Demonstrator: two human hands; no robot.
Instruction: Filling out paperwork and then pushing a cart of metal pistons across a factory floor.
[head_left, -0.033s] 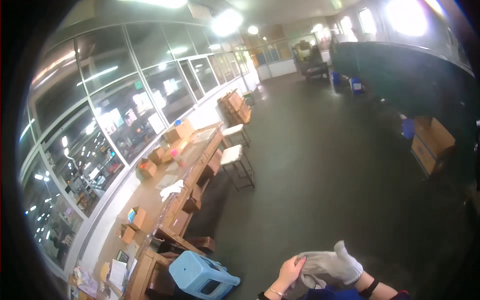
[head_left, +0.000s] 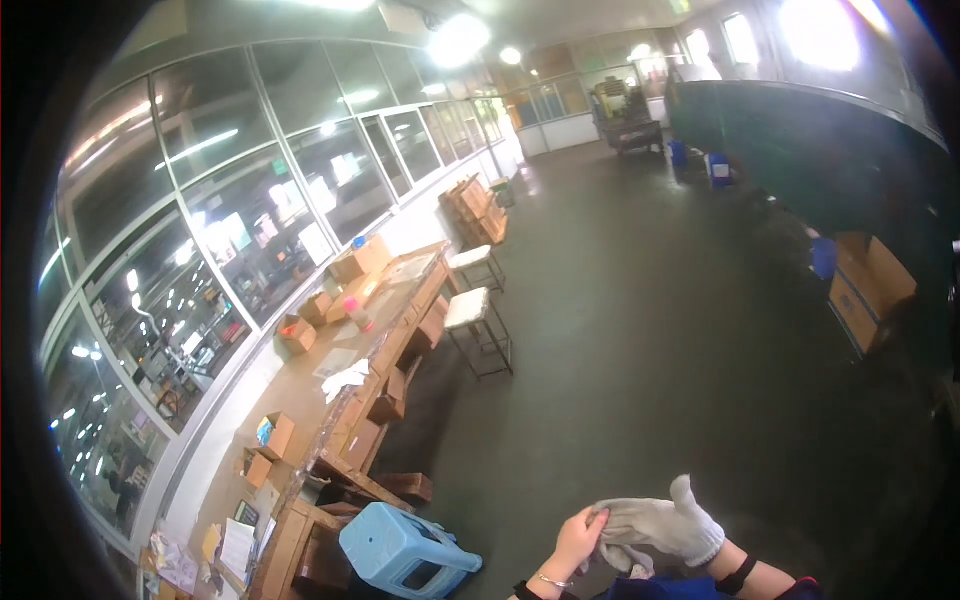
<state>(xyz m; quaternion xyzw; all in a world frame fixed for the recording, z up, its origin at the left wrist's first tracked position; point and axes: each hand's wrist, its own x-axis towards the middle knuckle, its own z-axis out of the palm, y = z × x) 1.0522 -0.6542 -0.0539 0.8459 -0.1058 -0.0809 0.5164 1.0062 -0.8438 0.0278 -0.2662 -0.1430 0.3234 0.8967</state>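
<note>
Grey knit glove [head_left: 645,520] covers the right hand [head_left: 692,533], whose grip I cannot tell; the left hand [head_left: 575,540] pinches its fingers. Blue stool [head_left: 385,540] stands between them and the counter's [head_left: 300,388] near end. White cloth [head_left: 346,380] lies on the aisle-side edge, cardboard boxes [head_left: 297,337] toward the window-side edge.

- One bare left hand [head_left: 576,537] and one gloved right hand [head_left: 694,535], both the person's
- At least one pale knitted glove [head_left: 650,516]
- One silver-coloured bracelet [head_left: 553,581]
- One blue plastic stool [head_left: 385,545]
- Two white-topped metal-legged stools [head_left: 467,308]
- One long wooden workbench [head_left: 305,395]
- At least five cardboard boxes [head_left: 296,337] on the workbench
- One open cardboard box [head_left: 852,312] on the floor [head_left: 620,310]
- Three blue containers [head_left: 717,171]
- One calculator [head_left: 246,513]
</note>
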